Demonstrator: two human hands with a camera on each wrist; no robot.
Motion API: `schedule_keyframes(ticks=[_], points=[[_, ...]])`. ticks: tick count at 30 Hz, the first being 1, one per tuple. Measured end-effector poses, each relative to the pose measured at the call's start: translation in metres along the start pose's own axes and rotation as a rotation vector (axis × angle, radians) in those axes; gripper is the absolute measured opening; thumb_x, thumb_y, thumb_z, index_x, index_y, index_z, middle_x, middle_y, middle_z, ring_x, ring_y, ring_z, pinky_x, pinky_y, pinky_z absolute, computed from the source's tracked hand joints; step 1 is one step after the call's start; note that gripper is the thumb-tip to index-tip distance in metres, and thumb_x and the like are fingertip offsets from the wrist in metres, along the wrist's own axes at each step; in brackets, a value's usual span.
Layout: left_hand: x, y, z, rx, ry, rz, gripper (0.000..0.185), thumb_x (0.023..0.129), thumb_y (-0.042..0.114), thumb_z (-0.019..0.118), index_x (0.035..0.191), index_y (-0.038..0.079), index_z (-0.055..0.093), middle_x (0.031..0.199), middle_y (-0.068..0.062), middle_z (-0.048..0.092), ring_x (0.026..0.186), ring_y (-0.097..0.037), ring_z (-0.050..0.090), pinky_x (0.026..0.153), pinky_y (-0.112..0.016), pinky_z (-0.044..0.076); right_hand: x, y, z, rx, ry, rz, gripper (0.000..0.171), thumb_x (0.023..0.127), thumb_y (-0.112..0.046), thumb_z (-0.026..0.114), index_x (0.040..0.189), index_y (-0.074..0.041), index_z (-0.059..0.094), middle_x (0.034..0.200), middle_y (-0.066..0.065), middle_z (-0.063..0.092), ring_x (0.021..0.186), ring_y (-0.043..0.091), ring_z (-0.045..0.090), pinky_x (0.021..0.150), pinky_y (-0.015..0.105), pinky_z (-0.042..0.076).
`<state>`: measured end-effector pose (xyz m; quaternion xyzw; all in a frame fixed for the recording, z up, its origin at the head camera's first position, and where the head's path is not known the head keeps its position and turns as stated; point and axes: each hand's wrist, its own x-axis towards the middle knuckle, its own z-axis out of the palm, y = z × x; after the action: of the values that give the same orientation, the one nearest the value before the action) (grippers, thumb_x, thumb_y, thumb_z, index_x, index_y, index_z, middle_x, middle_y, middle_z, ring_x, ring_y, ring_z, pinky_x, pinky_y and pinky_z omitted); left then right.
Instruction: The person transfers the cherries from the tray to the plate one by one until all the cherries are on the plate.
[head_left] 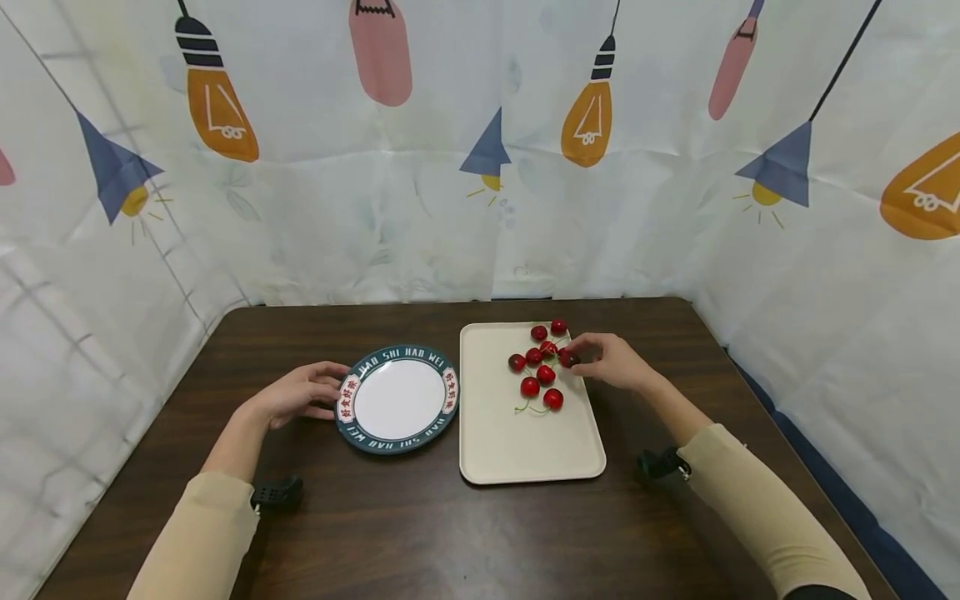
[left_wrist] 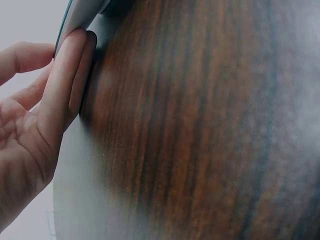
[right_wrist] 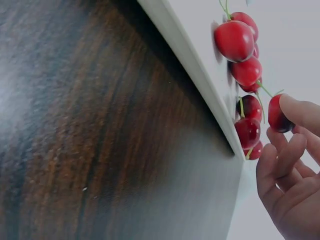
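Teal plate reading "HAO SHI HAO WEI" touched by left hand; right hand pinches cherry.

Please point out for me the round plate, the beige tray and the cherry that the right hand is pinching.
plate (head_left: 397, 399): head view, bare white centre.
tray (head_left: 525, 450): head view, bare near part.
cherry (right_wrist: 277, 116): right wrist view, red skin beside the fingertip.

You've got a dark wood table, and a white curtain printed with bulbs and lamps behind it.
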<state>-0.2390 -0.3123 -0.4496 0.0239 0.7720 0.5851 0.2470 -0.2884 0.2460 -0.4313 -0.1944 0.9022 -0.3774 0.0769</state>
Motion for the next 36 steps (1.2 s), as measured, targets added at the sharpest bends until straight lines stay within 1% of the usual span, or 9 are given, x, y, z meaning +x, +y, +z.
schedule_keyframes(ticks=[4, 9, 17, 24, 26, 29, 32, 33, 36], points=[[0.0, -0.001, 0.0, -0.007, 0.004, -0.003, 0.061, 0.104, 0.009, 0.057, 0.155, -0.005, 0.028, 0.131, -0.026, 0.054, 0.102, -0.027, 0.063, 0.088, -0.042, 0.06, 0.003, -0.004, -0.002, 0.015, 0.003, -0.003, 0.035, 0.092, -0.015, 0.077, 0.125, -0.008, 0.069, 0.121, 0.012, 0.067, 0.084, 0.026, 0.057, 0.068, 0.037, 0.054], [0.0, -0.001, -0.001, -0.015, 0.001, -0.001, 0.061, 0.104, 0.008, 0.057, 0.155, -0.005, 0.028, 0.129, -0.026, 0.055, 0.1, -0.027, 0.064, 0.088, -0.042, 0.06, 0.007, -0.006, -0.003, 0.031, 0.0, -0.005, 0.038, 0.093, -0.015, 0.077, 0.129, -0.005, 0.068, 0.124, 0.015, 0.065, 0.067, 0.025, 0.054, 0.063, 0.037, 0.054], [0.002, -0.005, -0.003, -0.024, 0.003, 0.004, 0.06, 0.104, 0.008, 0.057, 0.155, -0.005, 0.029, 0.129, -0.025, 0.056, 0.099, -0.027, 0.064, 0.087, -0.042, 0.06, 0.016, -0.018, -0.002, 0.007, 0.039, -0.03, 0.036, 0.092, -0.017, 0.078, 0.126, -0.009, 0.07, 0.122, 0.012, 0.067, 0.074, 0.025, 0.053, 0.063, 0.035, 0.05], [0.0, -0.006, -0.002, -0.025, 0.008, 0.001, 0.061, 0.104, 0.008, 0.058, 0.155, -0.005, 0.028, 0.131, -0.026, 0.055, 0.1, -0.027, 0.064, 0.087, -0.042, 0.06, 0.025, -0.031, 0.001, 0.003, 0.03, -0.072, 0.034, 0.093, -0.018, 0.078, 0.125, -0.011, 0.07, 0.118, 0.009, 0.067, 0.066, 0.025, 0.046, 0.057, 0.036, 0.041], [0.0, -0.006, -0.002, -0.026, 0.01, 0.0, 0.06, 0.104, 0.009, 0.058, 0.155, -0.005, 0.029, 0.131, -0.026, 0.055, 0.1, -0.027, 0.064, 0.087, -0.042, 0.06, 0.027, -0.034, 0.003, 0.012, 0.025, -0.081, 0.035, 0.093, -0.017, 0.078, 0.126, -0.01, 0.07, 0.118, 0.009, 0.067, 0.07, 0.027, 0.048, 0.059, 0.036, 0.042], [0.0, -0.006, -0.001, -0.028, 0.013, -0.003, 0.061, 0.104, 0.009, 0.059, 0.155, -0.004, 0.028, 0.132, -0.026, 0.054, 0.101, -0.027, 0.064, 0.087, -0.042, 0.06, 0.03, -0.038, 0.007, 0.032, 0.018, -0.096, 0.034, 0.092, -0.016, 0.078, 0.125, -0.01, 0.071, 0.117, 0.008, 0.067, 0.086, 0.033, 0.057, 0.067, 0.039, 0.046], [-0.002, -0.004, 0.0, -0.033, 0.019, -0.01, 0.063, 0.103, 0.007, 0.06, 0.156, -0.005, 0.028, 0.134, -0.027, 0.052, 0.1, -0.026, 0.065, 0.087, -0.042, 0.06, 0.035, -0.042, 0.012, 0.054, 0.005, -0.112, 0.034, 0.092, -0.015, 0.078, 0.125, -0.009, 0.071, 0.117, 0.007, 0.068, 0.109, 0.038, 0.059, 0.085, 0.044, 0.05], [-0.002, -0.004, 0.0, -0.034, 0.02, -0.011, 0.063, 0.103, 0.007, 0.06, 0.156, -0.005, 0.027, 0.134, -0.028, 0.052, 0.1, -0.026, 0.065, 0.087, -0.042, 0.06, 0.036, -0.044, 0.014, 0.057, 0.001, -0.113, 0.034, 0.092, -0.015, 0.078, 0.125, -0.01, 0.071, 0.117, 0.007, 0.068, 0.112, 0.038, 0.059, 0.089, 0.044, 0.049], [-0.004, -0.002, 0.001, -0.033, 0.021, -0.011, 0.062, 0.103, 0.006, 0.059, 0.155, -0.006, 0.027, 0.133, -0.028, 0.052, 0.101, -0.026, 0.065, 0.087, -0.042, 0.06, 0.04, -0.049, 0.02, 0.064, -0.016, -0.123, 0.034, 0.092, -0.015, 0.078, 0.125, -0.01, 0.07, 0.117, 0.006, 0.068, 0.106, 0.037, 0.058, 0.087, 0.043, 0.05]])
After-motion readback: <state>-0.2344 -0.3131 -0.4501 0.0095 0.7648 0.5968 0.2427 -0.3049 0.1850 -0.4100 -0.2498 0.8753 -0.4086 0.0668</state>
